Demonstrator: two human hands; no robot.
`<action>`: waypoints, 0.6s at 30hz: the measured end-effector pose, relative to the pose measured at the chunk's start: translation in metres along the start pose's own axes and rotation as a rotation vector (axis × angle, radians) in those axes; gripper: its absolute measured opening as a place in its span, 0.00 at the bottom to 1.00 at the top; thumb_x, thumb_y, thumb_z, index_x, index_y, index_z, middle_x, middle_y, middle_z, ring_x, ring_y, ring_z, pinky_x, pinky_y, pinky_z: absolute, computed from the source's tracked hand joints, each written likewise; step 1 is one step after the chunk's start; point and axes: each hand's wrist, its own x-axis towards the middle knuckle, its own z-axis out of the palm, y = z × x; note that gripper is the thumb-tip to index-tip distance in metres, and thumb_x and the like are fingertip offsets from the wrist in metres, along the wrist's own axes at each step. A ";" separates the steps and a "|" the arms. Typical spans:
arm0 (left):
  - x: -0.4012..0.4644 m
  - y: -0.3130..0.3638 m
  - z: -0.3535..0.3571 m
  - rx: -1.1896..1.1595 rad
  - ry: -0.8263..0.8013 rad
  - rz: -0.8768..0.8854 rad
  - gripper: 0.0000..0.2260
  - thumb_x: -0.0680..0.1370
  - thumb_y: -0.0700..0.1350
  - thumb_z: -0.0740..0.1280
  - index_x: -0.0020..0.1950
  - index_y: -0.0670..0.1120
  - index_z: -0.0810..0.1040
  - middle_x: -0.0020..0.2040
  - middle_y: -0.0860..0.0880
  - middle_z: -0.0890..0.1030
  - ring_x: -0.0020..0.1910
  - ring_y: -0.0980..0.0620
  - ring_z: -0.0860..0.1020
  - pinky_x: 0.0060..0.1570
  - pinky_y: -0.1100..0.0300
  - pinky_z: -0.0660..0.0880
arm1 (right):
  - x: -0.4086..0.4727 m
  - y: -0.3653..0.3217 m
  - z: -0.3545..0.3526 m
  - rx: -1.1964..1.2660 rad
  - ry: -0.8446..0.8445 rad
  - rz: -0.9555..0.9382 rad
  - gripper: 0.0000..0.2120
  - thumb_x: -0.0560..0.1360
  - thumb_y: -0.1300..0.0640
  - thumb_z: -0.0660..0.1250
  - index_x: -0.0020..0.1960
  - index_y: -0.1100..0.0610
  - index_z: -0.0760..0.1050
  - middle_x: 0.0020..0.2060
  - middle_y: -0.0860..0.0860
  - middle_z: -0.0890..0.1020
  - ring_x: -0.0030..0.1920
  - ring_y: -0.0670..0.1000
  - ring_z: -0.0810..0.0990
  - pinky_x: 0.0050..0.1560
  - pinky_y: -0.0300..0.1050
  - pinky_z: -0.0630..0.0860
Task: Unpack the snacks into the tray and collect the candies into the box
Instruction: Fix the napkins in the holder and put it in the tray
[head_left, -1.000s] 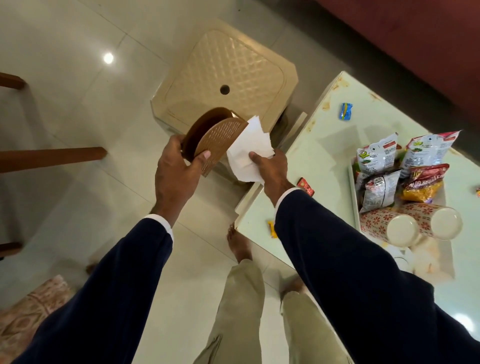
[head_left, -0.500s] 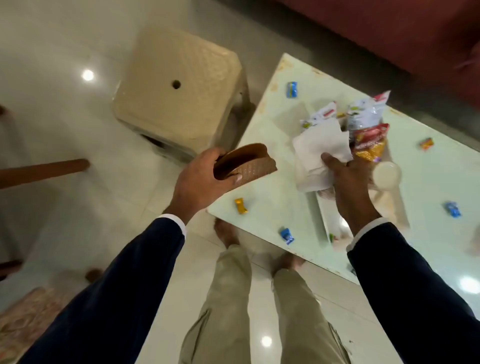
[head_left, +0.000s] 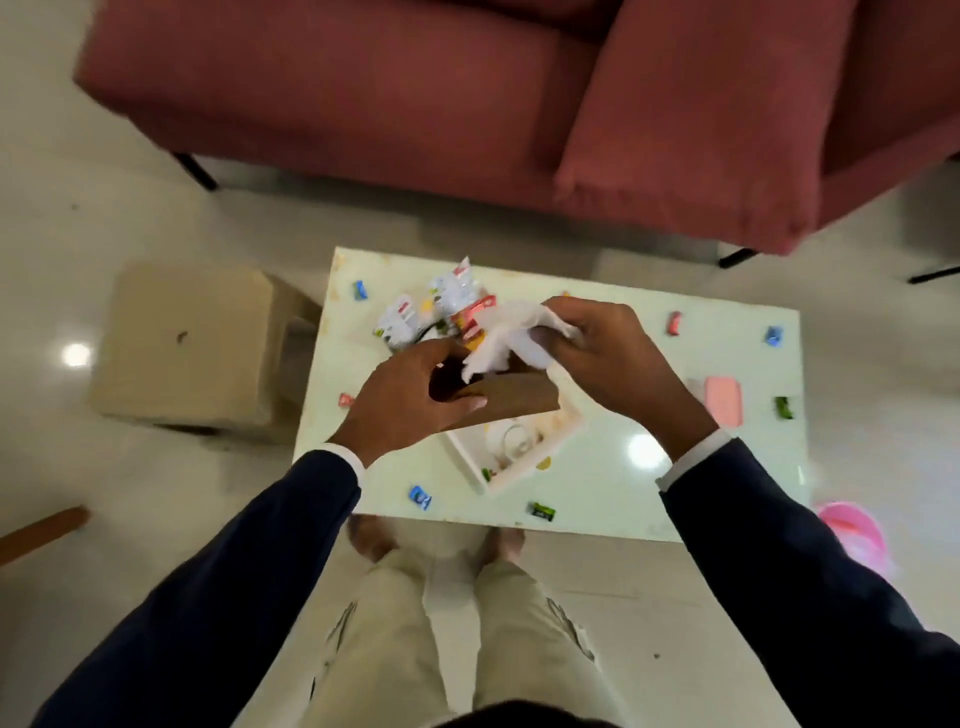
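My left hand (head_left: 415, 400) grips a brown box (head_left: 514, 397) by its rim, held above the white tray (head_left: 511, 470) on the table (head_left: 623, 493). My right hand (head_left: 597, 358) pinches a crumpled white tissue (head_left: 506, 338) at the box's opening. Snack packets (head_left: 441, 304) stand at the tray's far end, partly hidden behind my hands. Several wrapped candies lie scattered on the table, such as a blue one (head_left: 420, 496), a green one (head_left: 541, 511) and a red one (head_left: 674, 323).
A pink flat object (head_left: 723, 400) lies on the table's right side. A beige plastic stool (head_left: 192, 353) stands left of the table, a red sofa (head_left: 467, 93) behind it. A pink item (head_left: 857, 535) sits on the floor at right.
The view swung from the stool to the table. Both hands came together over the tray, the tissue now crumpled at the box's opening.
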 end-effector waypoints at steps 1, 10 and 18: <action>0.003 0.023 -0.004 0.016 -0.015 0.032 0.24 0.68 0.66 0.74 0.61 0.60 0.75 0.52 0.60 0.82 0.49 0.57 0.81 0.50 0.53 0.81 | -0.006 -0.010 -0.024 0.014 0.000 -0.020 0.06 0.80 0.59 0.68 0.44 0.55 0.79 0.34 0.44 0.80 0.37 0.41 0.75 0.40 0.36 0.70; 0.032 0.196 -0.054 -0.179 -0.012 0.216 0.21 0.65 0.59 0.82 0.55 0.69 0.80 0.51 0.66 0.84 0.52 0.68 0.81 0.48 0.75 0.75 | -0.027 -0.075 -0.199 0.247 -0.056 -0.148 0.05 0.77 0.60 0.73 0.53 0.59 0.83 0.49 0.54 0.87 0.48 0.54 0.87 0.51 0.55 0.84; 0.063 0.271 -0.095 -0.232 0.036 0.447 0.24 0.69 0.52 0.81 0.63 0.54 0.80 0.57 0.55 0.85 0.58 0.54 0.82 0.57 0.60 0.80 | -0.035 -0.117 -0.268 -0.368 0.173 -0.429 0.05 0.80 0.57 0.68 0.55 0.56 0.81 0.45 0.50 0.85 0.45 0.52 0.82 0.48 0.58 0.78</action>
